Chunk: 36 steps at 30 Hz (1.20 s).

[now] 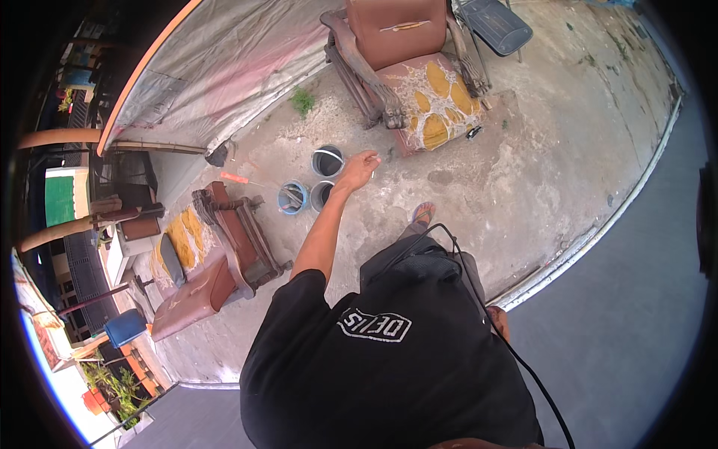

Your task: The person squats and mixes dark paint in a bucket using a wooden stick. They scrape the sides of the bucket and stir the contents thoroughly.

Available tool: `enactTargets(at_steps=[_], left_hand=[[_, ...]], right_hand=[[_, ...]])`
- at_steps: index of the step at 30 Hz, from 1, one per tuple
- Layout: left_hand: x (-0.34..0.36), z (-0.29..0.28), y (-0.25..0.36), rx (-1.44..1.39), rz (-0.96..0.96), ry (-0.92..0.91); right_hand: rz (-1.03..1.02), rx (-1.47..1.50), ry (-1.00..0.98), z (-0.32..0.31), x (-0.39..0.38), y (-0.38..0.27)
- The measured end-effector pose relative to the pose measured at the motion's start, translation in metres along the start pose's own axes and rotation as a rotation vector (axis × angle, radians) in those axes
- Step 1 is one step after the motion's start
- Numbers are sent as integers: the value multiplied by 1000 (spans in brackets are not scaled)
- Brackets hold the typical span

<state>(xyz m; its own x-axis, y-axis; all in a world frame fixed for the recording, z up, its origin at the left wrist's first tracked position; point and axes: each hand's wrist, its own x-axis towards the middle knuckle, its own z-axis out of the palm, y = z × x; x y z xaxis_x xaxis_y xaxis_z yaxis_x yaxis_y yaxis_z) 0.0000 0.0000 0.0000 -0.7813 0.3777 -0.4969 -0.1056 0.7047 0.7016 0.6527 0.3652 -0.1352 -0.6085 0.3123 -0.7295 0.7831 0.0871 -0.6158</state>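
My left arm stretches forward over the concrete floor, with my left hand (359, 171) at its end, fingers curled in. Small white bits show at its fingertips, too small to name. Close to its left stands a bucket (317, 171) with a pale handle and dark contents. A second dark-filled bucket (315, 200) is partly hidden behind my forearm. Beside them a blue bucket (283, 202) holds some greyish items I cannot make out. My right hand (499, 322) hangs low at my side, mostly covered by my shirt and a black cable, its fingers hidden.
A worn brown armchair (400, 34) with torn seat stands ahead; another torn armchair (196, 295) is at left. A dark folding chair (497, 26) sits at the far edge. An orange strip (234, 177) lies on the floor near a hanging tarp (217, 75). A pale curb (583, 251) runs along the right.
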Motion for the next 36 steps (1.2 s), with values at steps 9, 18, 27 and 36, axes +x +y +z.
enactTargets(at_steps=[9, 18, 27, 36], left_hand=[[-141, 47, -70, -16, -350, 212], [-359, 142, -46, -810, -710, 242], [-333, 189, -46, -1213, -624, 97], [-407, 157, -13, -1289, -834, 255]], right_hand=[[-10, -375, -200, -160, 193, -161], [-564, -932, -326, -143, 300, -353], [-31, -460, -1276, 55, 149, -497], [-107, -550, -1313, 80, 122, -537]])
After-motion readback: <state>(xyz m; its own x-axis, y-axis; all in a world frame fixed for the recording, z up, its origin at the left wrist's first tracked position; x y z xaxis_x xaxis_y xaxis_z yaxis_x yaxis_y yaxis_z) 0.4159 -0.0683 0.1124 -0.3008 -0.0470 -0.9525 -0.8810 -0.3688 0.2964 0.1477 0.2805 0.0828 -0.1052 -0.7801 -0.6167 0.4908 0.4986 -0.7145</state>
